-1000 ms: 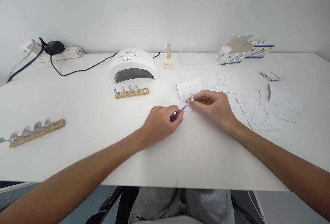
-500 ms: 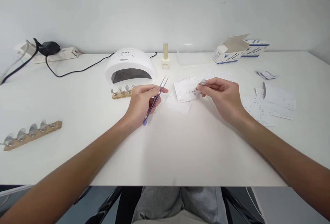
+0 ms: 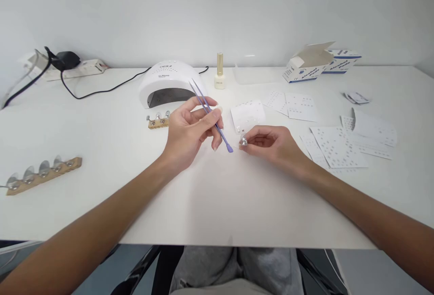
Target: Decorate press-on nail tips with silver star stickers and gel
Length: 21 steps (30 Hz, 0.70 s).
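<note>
In my left hand [image 3: 185, 139] a pair of purple tweezers [image 3: 224, 140] is pinched, its pointed tips angled up and away from me and its flat end towards the table. My right hand [image 3: 276, 145], fingers closed, grips a clear nail tip on a small silver stand [image 3: 243, 140]. Just beyond that hand lies a white sticker sheet [image 3: 249, 114] with silver stars, curled a little. Left of my left hand, a short wooden strip [image 3: 156, 124] carries more nail tips on silver stands; my hand hides part of it.
A white nail lamp [image 3: 166, 75] stands behind my left hand, with a nail polish bottle [image 3: 220, 78] beside it. More sticker sheets [image 3: 339, 148] lie at right, below alcohol pad boxes [image 3: 305, 71]. Another wooden strip of nail tips [image 3: 44, 177] is at far left.
My right hand has come nearer and left with the nail tip, away from the star sheet. My left hand has turned, swinging the tweezers' points to the left and up.
</note>
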Available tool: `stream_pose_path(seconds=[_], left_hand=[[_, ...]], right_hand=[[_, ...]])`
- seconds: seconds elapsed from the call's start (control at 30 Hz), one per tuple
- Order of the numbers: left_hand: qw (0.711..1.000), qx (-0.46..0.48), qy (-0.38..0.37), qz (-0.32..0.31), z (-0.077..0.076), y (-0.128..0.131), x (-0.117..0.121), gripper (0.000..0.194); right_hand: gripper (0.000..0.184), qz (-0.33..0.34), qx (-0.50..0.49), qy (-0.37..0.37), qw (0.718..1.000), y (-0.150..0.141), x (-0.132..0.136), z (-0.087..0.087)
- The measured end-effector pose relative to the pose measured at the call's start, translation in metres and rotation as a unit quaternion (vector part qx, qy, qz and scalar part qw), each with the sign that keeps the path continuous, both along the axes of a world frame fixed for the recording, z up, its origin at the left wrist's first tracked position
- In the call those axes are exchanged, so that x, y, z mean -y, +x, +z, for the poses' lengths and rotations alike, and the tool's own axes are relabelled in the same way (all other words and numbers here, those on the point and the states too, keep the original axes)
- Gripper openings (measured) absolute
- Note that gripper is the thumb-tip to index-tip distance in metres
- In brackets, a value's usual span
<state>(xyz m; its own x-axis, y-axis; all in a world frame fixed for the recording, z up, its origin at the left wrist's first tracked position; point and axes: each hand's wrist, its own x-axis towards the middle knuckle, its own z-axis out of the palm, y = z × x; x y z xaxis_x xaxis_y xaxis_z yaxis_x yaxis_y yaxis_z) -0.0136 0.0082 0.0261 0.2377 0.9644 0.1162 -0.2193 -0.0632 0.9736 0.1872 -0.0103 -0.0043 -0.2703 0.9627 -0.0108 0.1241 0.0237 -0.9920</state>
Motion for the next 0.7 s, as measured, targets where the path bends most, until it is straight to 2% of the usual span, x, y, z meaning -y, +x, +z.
stream_pose_path(seconds=[0.1, 0.2, 0.33, 0.47, 0.7], left_hand=[[0.994, 0.005, 0.087, 0.069, 0.001, 0.005, 0.008, 0.02], [0.983, 0.016, 0.154, 0.1, 0.001, 0.009, 0.015, 0.02], [0.965, 0.019, 0.245, 0.095, -0.005, 0.011, 0.018, 0.015], [0.937, 0.013, 0.327, 0.119, -0.01, 0.014, 0.021, 0.012], [0.922, -0.024, 0.376, 0.088, -0.016, 0.016, 0.028, 0.023]], right_hand=[[0.009, 0.012, -0.004, -0.004, 1.0, 0.0, 0.0, 0.0], [0.009, 0.022, -0.007, -0.013, 1.0, 0.0, 0.002, 0.001], [0.009, 0.037, -0.006, -0.021, 0.999, -0.001, 0.004, 0.004], [0.007, 0.032, 0.003, -0.023, 0.999, -0.003, 0.005, 0.006], [0.008, 0.026, 0.017, -0.022, 0.999, -0.004, 0.005, 0.007]])
